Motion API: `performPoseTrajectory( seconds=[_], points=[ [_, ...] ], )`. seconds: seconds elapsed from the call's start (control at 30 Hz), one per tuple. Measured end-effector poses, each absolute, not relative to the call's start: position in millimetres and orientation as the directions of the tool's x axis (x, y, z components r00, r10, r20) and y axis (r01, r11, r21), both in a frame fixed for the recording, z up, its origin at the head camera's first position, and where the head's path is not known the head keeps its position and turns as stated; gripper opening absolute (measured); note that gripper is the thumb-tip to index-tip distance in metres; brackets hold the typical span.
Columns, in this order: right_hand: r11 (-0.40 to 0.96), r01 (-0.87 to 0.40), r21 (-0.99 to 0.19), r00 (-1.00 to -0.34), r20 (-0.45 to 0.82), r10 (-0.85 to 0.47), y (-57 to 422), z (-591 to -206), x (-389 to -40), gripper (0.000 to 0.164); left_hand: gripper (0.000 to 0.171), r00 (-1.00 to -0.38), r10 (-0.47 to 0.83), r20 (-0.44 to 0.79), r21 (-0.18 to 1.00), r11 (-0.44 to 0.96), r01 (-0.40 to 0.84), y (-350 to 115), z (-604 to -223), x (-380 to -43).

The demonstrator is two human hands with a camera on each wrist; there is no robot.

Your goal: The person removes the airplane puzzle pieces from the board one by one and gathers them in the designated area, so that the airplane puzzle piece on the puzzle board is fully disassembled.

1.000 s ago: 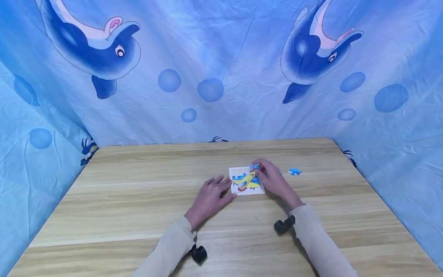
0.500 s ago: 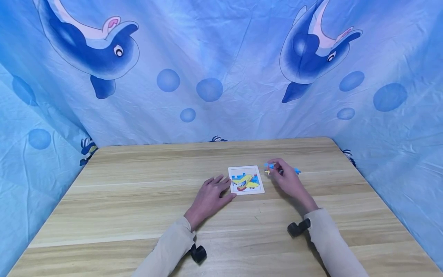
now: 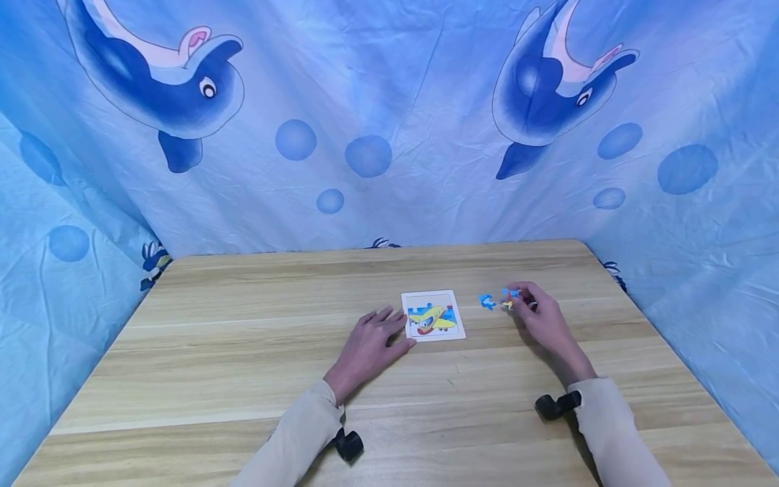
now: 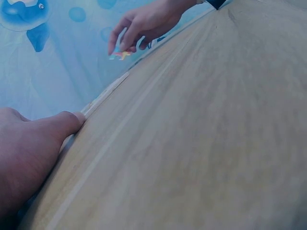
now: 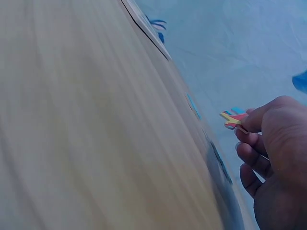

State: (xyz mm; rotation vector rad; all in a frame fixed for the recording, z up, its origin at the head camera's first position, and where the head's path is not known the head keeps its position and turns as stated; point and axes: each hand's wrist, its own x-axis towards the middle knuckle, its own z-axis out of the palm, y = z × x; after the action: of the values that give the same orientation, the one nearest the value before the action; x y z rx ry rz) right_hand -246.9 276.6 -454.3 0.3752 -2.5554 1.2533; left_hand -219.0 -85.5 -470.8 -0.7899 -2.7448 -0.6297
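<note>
A square puzzle board (image 3: 435, 298) with a white border lies mid-table. In its lower part a yellow airplane picture on blue shows; the upper part is bare and pale. My left hand (image 3: 372, 345) rests at the board's left side, fingers spread, the thumb (image 4: 67, 123) at the lower left corner. To the right of the board, my right hand (image 3: 544, 323) pinches a puzzle piece (image 5: 235, 118) coloured red, yellow and blue between thumb and fingertips, above the table. A loose blue puzzle piece (image 3: 487, 302) lies between the board and that hand.
The wood-grain table (image 3: 243, 372) runs back to a blue curtain (image 3: 389, 135) printed with dolphins and bubbles. Thin loose puzzle pieces (image 5: 193, 106) lie flat on the table near the right hand. A black camera (image 3: 349, 446) sits on the left wrist.
My right hand has carried the puzzle piece from over the board out to the right, uncovering the board's upper part and a loose blue piece. My left hand stays where it was.
</note>
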Motion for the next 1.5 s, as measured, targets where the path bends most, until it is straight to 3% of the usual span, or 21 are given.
performPoseTrajectory(
  seconds=[0.6,0.87,1.23,1.5],
  points=[
    [0.709,-0.331,-0.623,-0.889,0.457,-0.014,317,-461,-238,0.028,0.056,-0.828,0.459,0.321,0.338,0.762,0.553,-85,-469,-219],
    [0.802,-0.323,-0.502,-0.852,0.524,-0.015,328,-468,-244,0.026,0.056,-0.825,0.463,0.324,0.338,0.758,0.558,-86,-469,-218],
    [0.846,-0.143,-0.514,-0.921,0.383,0.077,325,-464,-250,0.032,0.056,-0.817,0.466,0.339,0.340,0.750,0.568,-87,-469,-218],
    [0.857,-0.132,-0.499,-0.921,0.381,0.080,325,-464,-253,0.029,0.056,-0.817,0.468,0.337,0.335,0.751,0.569,-87,-468,-217]
  ],
)
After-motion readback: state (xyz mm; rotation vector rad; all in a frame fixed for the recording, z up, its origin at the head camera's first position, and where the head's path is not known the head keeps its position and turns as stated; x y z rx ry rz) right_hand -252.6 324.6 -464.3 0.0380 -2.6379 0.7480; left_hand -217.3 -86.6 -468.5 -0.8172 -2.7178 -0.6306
